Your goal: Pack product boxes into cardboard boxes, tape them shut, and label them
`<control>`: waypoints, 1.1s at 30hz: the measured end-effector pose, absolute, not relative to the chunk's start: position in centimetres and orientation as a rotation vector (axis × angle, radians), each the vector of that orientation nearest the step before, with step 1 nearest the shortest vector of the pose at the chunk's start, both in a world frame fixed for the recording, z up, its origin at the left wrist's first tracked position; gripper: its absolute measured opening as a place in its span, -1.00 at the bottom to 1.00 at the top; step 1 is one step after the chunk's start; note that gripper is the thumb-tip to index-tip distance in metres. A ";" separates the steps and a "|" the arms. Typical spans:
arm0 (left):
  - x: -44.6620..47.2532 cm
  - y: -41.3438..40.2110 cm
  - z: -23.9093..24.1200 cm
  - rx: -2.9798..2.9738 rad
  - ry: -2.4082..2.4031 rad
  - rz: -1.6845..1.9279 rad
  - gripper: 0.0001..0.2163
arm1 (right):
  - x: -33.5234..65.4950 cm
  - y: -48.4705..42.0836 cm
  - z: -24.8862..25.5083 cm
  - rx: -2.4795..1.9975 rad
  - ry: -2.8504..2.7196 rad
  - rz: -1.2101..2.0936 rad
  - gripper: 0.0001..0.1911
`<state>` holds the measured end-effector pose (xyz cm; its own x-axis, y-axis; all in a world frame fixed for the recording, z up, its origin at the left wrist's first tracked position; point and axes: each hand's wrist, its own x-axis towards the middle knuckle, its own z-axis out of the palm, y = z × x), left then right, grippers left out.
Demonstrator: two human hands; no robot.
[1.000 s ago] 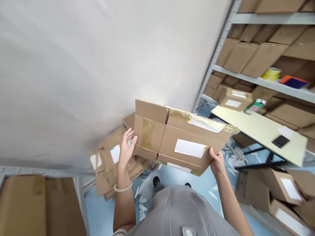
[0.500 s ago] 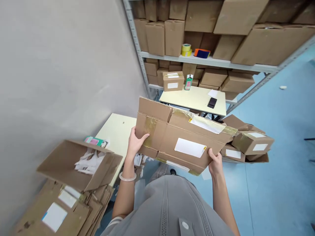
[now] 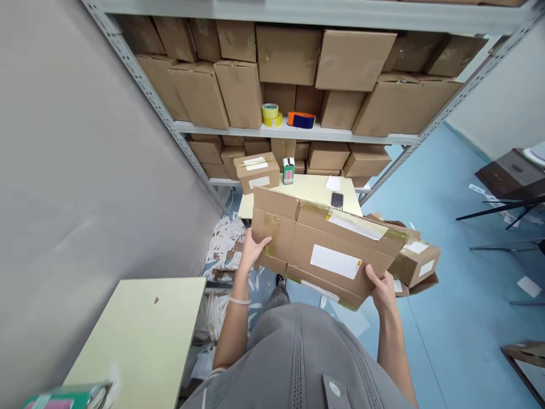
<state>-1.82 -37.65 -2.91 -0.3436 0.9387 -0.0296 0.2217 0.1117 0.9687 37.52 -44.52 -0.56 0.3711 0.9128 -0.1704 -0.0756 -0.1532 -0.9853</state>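
The flattened cardboard box (image 3: 323, 250) hangs in the air between my hands, its white label facing me. My left fingers (image 3: 261, 244) clamp its taped end and my right fingers (image 3: 372, 274) pinch the lower corner. Only the thumbs show; the rest are hidden behind. Beyond my fingers, the box cuts off the near edge of the tabletop (image 3: 313, 187), where a phone (image 3: 337, 199) lies.

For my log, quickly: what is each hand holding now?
Left hand: grips the left end of the taped brown cardboard box.
Right hand: grips its right end.

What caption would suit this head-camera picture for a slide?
Left hand and right hand grip a taped cardboard box before a shelf rack full of cartons.
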 end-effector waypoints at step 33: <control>-4.7 -17.4 -4.8 0.531 1.968 1.393 -0.42 | 32.1 -7.1 -7.6 -1.313 -1.025 1.434 -0.40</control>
<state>-4.74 -17.35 -4.79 -0.6997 0.6573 -0.2801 -0.0458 0.3499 0.9357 32.09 -7.09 -7.60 -0.0206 0.9705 -0.2404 -0.0860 -0.2413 -0.9666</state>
